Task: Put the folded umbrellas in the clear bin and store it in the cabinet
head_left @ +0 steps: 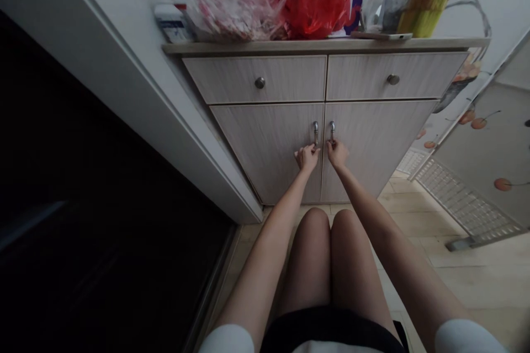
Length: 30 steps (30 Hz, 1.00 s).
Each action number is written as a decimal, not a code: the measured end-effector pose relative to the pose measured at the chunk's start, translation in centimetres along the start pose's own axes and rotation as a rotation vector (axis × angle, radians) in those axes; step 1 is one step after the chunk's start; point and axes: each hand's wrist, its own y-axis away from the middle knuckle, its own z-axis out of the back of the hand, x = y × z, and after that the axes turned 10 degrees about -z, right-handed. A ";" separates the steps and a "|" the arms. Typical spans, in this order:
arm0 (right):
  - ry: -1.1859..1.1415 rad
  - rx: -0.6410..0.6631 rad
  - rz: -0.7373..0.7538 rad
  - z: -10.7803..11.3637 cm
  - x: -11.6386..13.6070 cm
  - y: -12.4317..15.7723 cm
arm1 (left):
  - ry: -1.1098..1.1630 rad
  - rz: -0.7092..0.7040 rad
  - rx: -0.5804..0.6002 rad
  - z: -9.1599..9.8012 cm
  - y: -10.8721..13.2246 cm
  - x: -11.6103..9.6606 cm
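Two pale wood-grain cabinet doors, the left door (269, 138) and the right door (372, 138), stand closed side by side in front of me. Each has an upright metal handle by the middle seam. My left hand (307, 158) has its fingers closed at the lower end of the left handle (316, 129). At the same height, my right hand (338, 153) pinches the bottom of the right handle (332, 128). The fingertips partly hide both lower handle ends. Above the doors are two closed drawers with round knobs, a left knob (259, 83) and a right knob (393, 79).
On the cabinet top (248, 47) sit a clear plastic bag (236, 5), a red bag (310, 0), a white bottle (171, 23), a phone-like slab (381, 36) and a yellow packet (424, 8). A dark doorway is left; a cherry-patterned panel (480, 160) stands right.
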 end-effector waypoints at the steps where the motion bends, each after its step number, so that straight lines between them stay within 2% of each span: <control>1: -0.043 0.014 0.011 0.0 -0.2 0.0 | 0.028 0.010 0.020 0.1 0.0 0.0; 4: -0.210 0.056 0.066 0.3 -1.1 0.3 | 0.149 0.027 0.071 0.4 0.2 0.1; 6: -0.322 0.072 0.081 0.7 -1.9 0.7 | 0.261 0.023 0.050 0.7 0.6 0.3; 9: -0.474 0.135 0.050 1.7 -3.2 1.8 | 0.404 0.053 -0.113 1.4 1.9 0.7; 12: -0.583 0.261 0.009 3.4 -3.6 3.3 | 0.530 0.175 -0.277 2.6 3.7 0.8; 16: -0.645 0.319 -0.049 5.8 -2.8 5.2 | 0.679 0.306 -0.356 4.6 5.4 -0.1; 19: -0.654 0.373 -0.067 7.1 -1.8 6.1 | 0.784 0.328 -0.342 5.8 5.7 -1.1; 23: -0.598 0.429 -0.072 8.0 -1.0 6.4 | 0.895 0.303 -0.257 6.9 5.4 -2.1; 30: -0.536 0.446 -0.115 8.4 -1.1 6.4 | 0.919 0.317 -0.097 6.9 5.4 -2.5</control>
